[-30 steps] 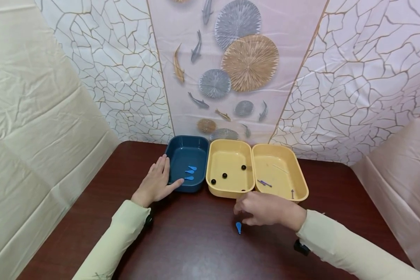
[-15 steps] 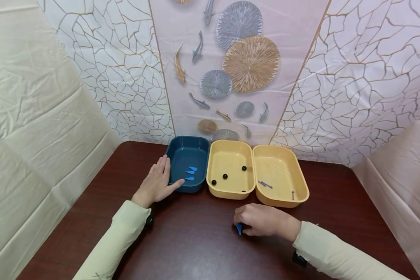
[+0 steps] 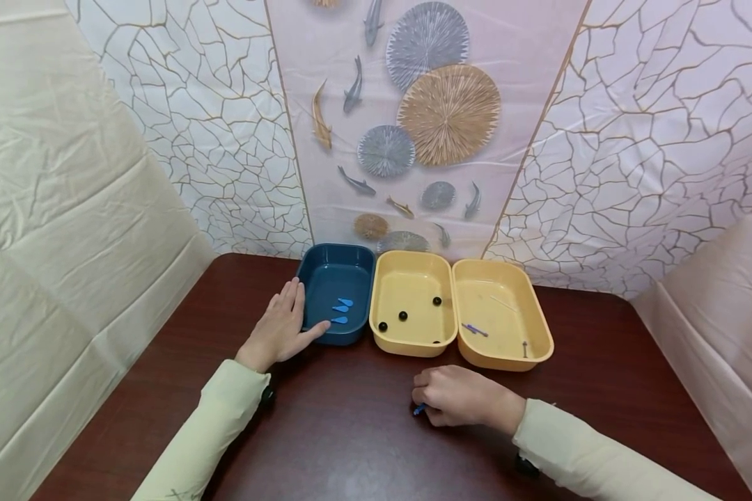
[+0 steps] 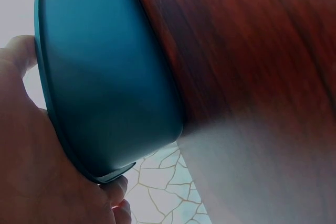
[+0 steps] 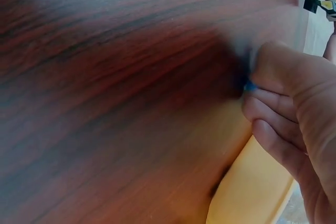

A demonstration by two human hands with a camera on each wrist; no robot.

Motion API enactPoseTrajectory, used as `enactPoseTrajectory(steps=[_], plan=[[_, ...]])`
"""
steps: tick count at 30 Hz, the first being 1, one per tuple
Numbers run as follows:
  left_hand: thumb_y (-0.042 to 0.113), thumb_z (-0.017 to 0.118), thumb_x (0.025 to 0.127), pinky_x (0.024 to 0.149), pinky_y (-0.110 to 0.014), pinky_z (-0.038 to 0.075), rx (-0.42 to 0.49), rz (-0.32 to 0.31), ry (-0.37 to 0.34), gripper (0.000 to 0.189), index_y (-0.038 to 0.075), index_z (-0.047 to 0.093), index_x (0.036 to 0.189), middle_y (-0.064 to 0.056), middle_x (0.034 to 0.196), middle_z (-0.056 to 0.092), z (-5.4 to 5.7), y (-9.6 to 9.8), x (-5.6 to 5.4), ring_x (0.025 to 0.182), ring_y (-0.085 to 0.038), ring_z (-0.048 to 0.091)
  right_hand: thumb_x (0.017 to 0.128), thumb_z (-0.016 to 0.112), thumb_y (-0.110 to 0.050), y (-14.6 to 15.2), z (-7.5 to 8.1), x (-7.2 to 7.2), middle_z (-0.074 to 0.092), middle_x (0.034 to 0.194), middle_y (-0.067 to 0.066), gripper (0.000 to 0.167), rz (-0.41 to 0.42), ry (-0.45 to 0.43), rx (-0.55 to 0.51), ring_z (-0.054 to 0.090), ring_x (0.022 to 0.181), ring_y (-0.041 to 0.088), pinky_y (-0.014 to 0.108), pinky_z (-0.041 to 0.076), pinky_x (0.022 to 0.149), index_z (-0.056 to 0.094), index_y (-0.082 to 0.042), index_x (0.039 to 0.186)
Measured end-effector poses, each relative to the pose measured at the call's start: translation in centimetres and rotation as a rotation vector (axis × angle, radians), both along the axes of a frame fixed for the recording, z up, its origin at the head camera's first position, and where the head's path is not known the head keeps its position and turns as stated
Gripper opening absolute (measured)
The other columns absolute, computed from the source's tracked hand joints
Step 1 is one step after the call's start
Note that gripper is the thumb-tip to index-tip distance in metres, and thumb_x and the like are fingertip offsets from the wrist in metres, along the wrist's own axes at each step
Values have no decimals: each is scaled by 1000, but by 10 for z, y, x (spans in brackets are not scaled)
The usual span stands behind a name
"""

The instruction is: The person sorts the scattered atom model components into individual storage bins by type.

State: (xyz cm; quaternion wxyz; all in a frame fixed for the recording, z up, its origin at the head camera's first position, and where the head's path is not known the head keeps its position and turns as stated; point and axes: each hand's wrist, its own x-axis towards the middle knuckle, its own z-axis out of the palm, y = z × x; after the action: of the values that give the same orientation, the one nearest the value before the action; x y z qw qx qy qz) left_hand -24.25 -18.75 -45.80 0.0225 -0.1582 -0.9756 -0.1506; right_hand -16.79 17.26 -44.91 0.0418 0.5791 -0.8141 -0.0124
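Note:
My left hand (image 3: pixel 277 325) rests along the left rim of a dark blue tray (image 3: pixel 333 273), fingers straight and thumb over the near edge. In the left wrist view the palm lies against the rim of the blue tray (image 4: pixel 107 72). Several small bright-blue teardrop-shaped pieces (image 3: pixel 340 320) lie inside that tray. Close over the table in front of the yellow trays, my right hand (image 3: pixel 457 396) pinches another blue teardrop-shaped piece (image 3: pixel 419 409) between thumb and fingers. Most of this piece is hidden by the fingers; a bit of blue (image 5: pixel 250 85) shows in the right wrist view.
Beside the blue tray stands a middle yellow tray (image 3: pixel 410 275) with several black balls (image 3: pixel 403 316). A right yellow tray (image 3: pixel 495 285) holds several thin purple and pale sticks (image 3: pixel 476 330). All sit on a dark brown table (image 3: pixel 351 431) before a patterned cloth backdrop.
My right hand has come down toward me onto the blue teardrop-shaped piece, taken it between thumb and fingers, and turned it slightly leftward. The left hand has stayed on the blue tray.

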Motion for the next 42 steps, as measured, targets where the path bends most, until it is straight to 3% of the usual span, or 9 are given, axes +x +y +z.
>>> enactPoseTrajectory(steps=[5,9,12,22,26,31,42], plan=[[64,54,101,133,-60,17,0,2,-8,105,-10,13,165,-27,176,10,-1,0,0,164,-45,13,81,79,-6,-6,3,-1,62,80,-10,18,-22,-17,-25,56,70,1,12,45,60,68,-20,77],[63,54,102,133,-60,16,0,2,-13,105,-10,12,165,-27,176,9,-1,0,0,164,-45,12,82,78,-6,-10,14,-4,58,78,-9,20,-44,-31,-32,44,67,-1,10,35,58,65,-19,76],[63,54,102,133,-60,16,2,4,-11,105,-10,12,165,-27,176,9,0,0,0,164,-45,12,82,77,-6,-14,24,-9,56,75,-8,21,-51,12,-30,40,66,1,12,32,59,62,-19,74],[64,54,101,133,-61,17,-3,2,-8,106,-10,12,165,-27,176,9,0,0,0,164,-46,13,86,76,-6,-28,52,-25,68,85,-3,8,-111,21,-35,63,75,7,17,53,66,75,-14,86],[63,54,102,133,-60,17,-6,4,-7,105,-10,13,165,-27,176,10,0,0,1,164,-46,13,85,76,-5,-38,60,-34,66,81,-2,8,-127,33,-39,64,73,10,18,54,65,76,-13,86],[62,54,102,133,-60,16,-6,5,-13,104,-10,13,165,-28,176,10,0,0,1,164,-46,13,88,78,-7,-51,71,-48,68,83,0,4,-179,-18,-21,63,74,10,20,54,66,78,-11,90],[62,54,102,133,-61,17,-11,4,-14,104,-10,13,165,-28,176,10,1,1,0,164,-47,13,90,75,-5,-79,85,-85,70,82,2,11,-258,-74,-55,58,70,11,22,51,63,75,-11,81]])
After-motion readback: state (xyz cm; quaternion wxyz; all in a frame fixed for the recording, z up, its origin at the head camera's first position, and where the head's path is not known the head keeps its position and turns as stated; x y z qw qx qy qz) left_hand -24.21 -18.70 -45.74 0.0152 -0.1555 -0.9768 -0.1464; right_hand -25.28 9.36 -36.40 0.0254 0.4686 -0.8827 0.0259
